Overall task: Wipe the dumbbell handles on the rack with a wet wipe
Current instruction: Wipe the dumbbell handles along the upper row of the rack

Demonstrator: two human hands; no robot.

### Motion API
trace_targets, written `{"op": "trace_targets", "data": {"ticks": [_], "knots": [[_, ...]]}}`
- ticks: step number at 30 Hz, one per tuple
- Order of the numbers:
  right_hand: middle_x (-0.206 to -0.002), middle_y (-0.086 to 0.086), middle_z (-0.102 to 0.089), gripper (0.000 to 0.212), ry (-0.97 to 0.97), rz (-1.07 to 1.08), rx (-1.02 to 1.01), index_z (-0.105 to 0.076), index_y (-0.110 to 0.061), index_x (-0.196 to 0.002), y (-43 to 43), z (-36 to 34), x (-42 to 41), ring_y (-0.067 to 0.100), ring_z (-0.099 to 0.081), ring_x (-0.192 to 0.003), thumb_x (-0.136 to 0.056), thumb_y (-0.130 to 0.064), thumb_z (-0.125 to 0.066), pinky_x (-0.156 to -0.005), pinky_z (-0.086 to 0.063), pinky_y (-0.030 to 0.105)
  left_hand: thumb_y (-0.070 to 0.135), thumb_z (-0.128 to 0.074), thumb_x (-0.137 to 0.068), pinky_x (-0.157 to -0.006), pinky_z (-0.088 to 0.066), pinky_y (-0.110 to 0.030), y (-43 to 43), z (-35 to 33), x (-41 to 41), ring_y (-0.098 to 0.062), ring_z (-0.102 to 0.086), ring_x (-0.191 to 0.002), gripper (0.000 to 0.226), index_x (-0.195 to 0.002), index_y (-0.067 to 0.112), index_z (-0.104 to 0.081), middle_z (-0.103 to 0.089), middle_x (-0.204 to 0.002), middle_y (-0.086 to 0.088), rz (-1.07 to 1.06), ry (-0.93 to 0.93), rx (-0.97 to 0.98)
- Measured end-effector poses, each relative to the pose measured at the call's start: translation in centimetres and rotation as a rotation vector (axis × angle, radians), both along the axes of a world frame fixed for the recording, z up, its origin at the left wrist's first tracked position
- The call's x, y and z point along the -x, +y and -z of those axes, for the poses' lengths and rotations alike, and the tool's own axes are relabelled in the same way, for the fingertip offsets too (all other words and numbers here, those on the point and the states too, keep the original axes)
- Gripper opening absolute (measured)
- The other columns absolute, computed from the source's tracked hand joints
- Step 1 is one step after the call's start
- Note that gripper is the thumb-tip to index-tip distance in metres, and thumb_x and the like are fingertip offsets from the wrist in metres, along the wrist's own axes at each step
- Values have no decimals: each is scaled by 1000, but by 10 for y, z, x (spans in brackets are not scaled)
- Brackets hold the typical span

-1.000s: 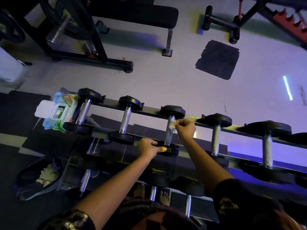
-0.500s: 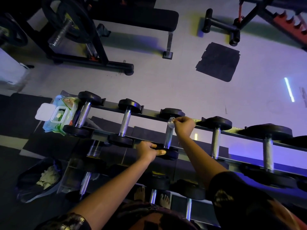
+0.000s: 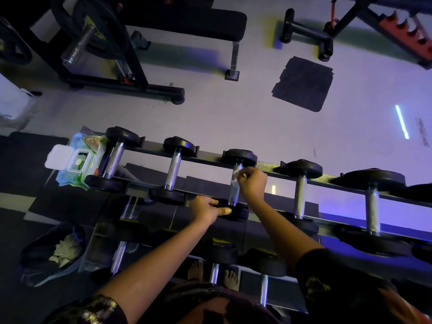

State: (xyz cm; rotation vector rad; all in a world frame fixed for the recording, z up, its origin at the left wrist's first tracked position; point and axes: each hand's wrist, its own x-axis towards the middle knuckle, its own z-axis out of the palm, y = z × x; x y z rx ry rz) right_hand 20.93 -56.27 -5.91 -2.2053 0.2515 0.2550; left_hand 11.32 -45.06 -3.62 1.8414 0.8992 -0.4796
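Several black dumbbells with steel handles lie across the top tier of the rack [image 3: 210, 161]. My right hand [image 3: 253, 183] pinches a white wet wipe [image 3: 236, 177] against the upper part of the third dumbbell's handle [image 3: 233, 195]. My left hand [image 3: 207, 209] grips that dumbbell's near black head [image 3: 236, 212], with the thumb lying over it. The far head [image 3: 239, 157] rests on the back rail.
An open wet wipe pack [image 3: 74, 160] lies at the rack's left end. A dark bin bag [image 3: 46, 253] with used wipes sits on the floor at lower left. More dumbbells fill the lower tier. A bench [image 3: 187, 24] and barbell stand beyond; my bare feet [image 3: 212, 272] show below.
My right hand slid the wipe up the handle toward the far head, then came back down a little. My left hand kept its grip on the near head.
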Motion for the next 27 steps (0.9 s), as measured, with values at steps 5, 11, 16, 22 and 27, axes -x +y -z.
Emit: {"op": "trace_targets", "data": {"ticks": [5, 11, 16, 22, 27], "knots": [[-97, 11, -71, 12, 17, -6, 43, -74, -6, -91, 4, 3, 2, 17, -63, -78, -88, -3, -63, -71, -52, 21, 18, -87, -68, -81, -42, -21, -2, 1, 1, -12, -55, -91, 49, -112, 5, -70, -69, -113, -8, -23, 3, 1], [-94, 6, -68, 12, 129, -90, 54, -76, -9, -86, -10, 14, 52, 18, -66, -86, -84, -22, -75, -71, -56, 25, 18, -86, -70, -78, -41, -21, -2, 2, 2, -12, -55, -90, 50, -115, 4, -69, -69, -113, -9, -35, -8, 15], [-90, 10, -72, 11, 32, 2, 25, -74, -4, -89, 0, 1, 11, 13, -61, -74, -86, -2, -64, -69, -49, 18, 19, -88, -67, -78, -43, -21, -1, 8, 3, -12, -58, -88, 53, -114, 4, -69, -70, -108, -10, -74, -17, 43], [-87, 9, -67, 11, -4, 48, -9, -71, 2, -89, 10, -12, -10, 10, -60, -68, -89, 1, -61, -52, -42, 4, 0, -81, -73, -70, -55, -28, 9, 9, -2, -23, -64, -94, 25, -94, 1, -68, -67, -97, -11, -378, 100, 346], [-79, 6, -66, 10, 100, -26, 2, -72, -10, -76, -5, 6, 31, 8, -58, -63, -84, -15, -74, -55, -45, 10, 31, -70, -88, -82, -52, -48, 22, 19, -4, -38, -58, -111, 44, -114, 0, -55, -57, -122, -22, -600, 322, 671]]}}
